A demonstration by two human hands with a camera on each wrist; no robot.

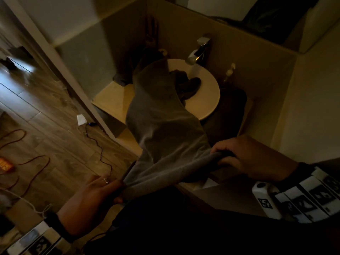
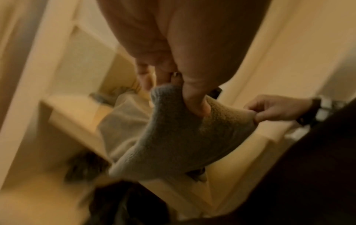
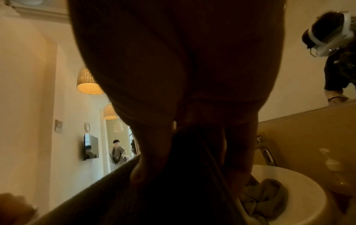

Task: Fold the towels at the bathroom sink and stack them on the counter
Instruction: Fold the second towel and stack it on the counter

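Observation:
A grey towel (image 1: 161,126) stretches from the round white sink (image 1: 207,100) toward me, its near edge held taut between both hands. My left hand (image 1: 103,192) grips the near left corner, and my right hand (image 1: 239,159) pinches the near right corner. In the left wrist view the thumb presses into the towel (image 2: 173,137) while the right hand (image 2: 273,109) pinches its other corner. A darker crumpled towel (image 1: 189,85) lies in the basin, also visible in the right wrist view as a bundled towel (image 3: 265,197). Another dark towel (image 1: 226,115) lies on the counter right of the sink.
A chrome faucet (image 1: 198,50) stands behind the basin, a soap dispenser (image 1: 230,70) to its right. The beige counter (image 1: 110,98) has a bare patch left of the sink, with dark cloth (image 1: 128,70) at its back. Cables (image 1: 99,144) trail over the wooden floor at left.

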